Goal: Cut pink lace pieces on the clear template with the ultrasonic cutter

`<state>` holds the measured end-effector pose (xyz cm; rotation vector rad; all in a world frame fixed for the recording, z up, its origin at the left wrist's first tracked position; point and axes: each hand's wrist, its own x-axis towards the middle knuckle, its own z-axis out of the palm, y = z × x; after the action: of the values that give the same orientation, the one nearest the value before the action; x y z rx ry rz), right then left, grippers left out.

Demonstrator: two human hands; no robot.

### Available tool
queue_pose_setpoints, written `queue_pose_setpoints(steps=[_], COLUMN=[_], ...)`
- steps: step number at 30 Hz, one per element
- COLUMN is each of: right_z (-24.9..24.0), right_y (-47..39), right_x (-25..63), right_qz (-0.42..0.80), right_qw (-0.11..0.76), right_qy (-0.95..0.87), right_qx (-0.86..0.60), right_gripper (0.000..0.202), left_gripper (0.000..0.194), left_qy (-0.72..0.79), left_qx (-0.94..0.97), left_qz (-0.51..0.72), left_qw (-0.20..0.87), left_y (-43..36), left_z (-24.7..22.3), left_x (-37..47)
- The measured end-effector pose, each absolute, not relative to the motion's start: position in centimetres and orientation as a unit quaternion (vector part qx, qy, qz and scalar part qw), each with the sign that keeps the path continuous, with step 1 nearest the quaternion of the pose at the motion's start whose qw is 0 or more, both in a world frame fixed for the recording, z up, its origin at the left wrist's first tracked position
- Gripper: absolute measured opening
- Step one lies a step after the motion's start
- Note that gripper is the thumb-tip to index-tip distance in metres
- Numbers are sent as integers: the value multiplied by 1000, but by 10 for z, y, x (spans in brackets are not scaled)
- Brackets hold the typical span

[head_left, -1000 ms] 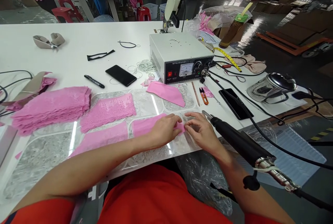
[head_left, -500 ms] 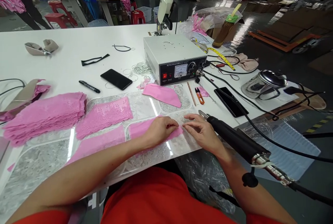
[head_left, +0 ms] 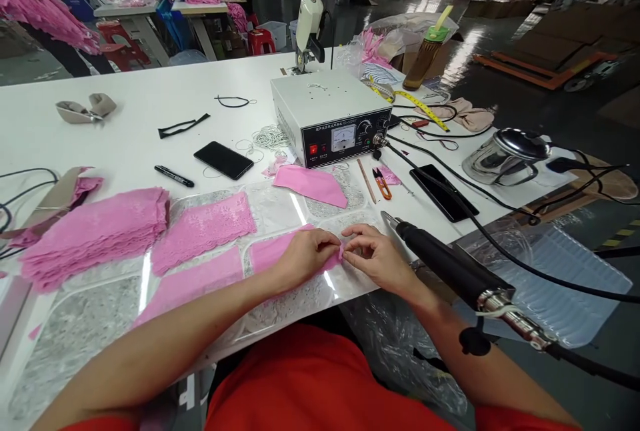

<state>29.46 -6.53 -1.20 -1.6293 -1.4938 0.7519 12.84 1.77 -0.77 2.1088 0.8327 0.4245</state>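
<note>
Near the front edge of the white surface (head_left: 130, 144), both hands meet over a pink lace piece (head_left: 273, 252) that lies flat on a clear patterned mat (head_left: 90, 311). The left hand (head_left: 305, 259) rests on the piece's right end, fingers curled down and pinching its edge; the right hand (head_left: 377, 259) pinches the same pink tip from the other side, thumb and forefinger closed on it, so the fingertips almost touch. This looks like a lining-up step, with the end of the lace being squared or folded by hand. Just right of the right hand lies a black handheld tool (head_left: 450, 264), its metal tip pointing toward the fingers and its cable running to the white control box (head_left: 327, 114). Any next move would call for keeping that pinched edge aligned while one hand lets go.
</note>
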Motion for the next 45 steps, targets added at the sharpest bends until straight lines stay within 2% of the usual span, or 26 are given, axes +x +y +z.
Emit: queue_pose_setpoints(steps=[12,18,25,32,36,45], right_z=[-10,-10,-14,-13,-13,-30], right_y=[-63,-62,-67,-77,-77,-66], right_x=[294,294,299,297,286,280], right_qz=[277,286,257,96,78,27], right_qw=[393,389,366,347,336,311], right_qy=[-606,-602,-619,-660,-714,-790], right_qx=[-634,-636,-646,-659,-609,-528], right_gripper=[16,13,16,3,10,10], left_gripper=[8,19,16,13,12,34], left_qy=[297,289,341,403,437,530], left_qx=[865,863,821,738,658,440], left_qz=[155,147,172,224,253,397], left_qw=[373,388,424,493,559,607], left_y=[11,11,13,17,16,0], left_z=[0,-3,1,14,21,22], left_x=[118,120,118,97,74,-24])
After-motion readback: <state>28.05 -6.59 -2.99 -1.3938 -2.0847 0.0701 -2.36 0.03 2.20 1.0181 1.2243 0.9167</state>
